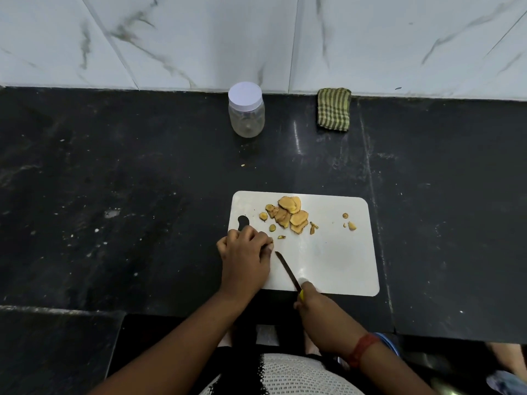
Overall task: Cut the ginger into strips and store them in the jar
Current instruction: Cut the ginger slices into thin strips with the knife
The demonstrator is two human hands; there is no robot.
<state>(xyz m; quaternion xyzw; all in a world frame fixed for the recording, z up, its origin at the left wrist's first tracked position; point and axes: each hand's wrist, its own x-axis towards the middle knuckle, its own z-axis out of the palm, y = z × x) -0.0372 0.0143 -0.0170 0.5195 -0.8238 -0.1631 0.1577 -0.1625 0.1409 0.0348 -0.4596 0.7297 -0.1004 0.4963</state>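
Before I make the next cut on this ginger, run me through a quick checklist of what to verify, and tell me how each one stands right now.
1. Knife in hand: ok. The right hand holds its yellow handle, blade tip resting on the cutting board.
2. Ginger piece pinned for cutting: cannot tell. The left hand is curled at the board's left edge; whatever it holds is hidden under the fingers.
3. Fingertips clear of the blade: not ok. The knife tip sits right beside the left fingertips.
4. Ginger slices cut into strips: not ok. They lie as flat slices at the far side of the board.
5. Jar ready to fill: not ok. Its white lid is on.
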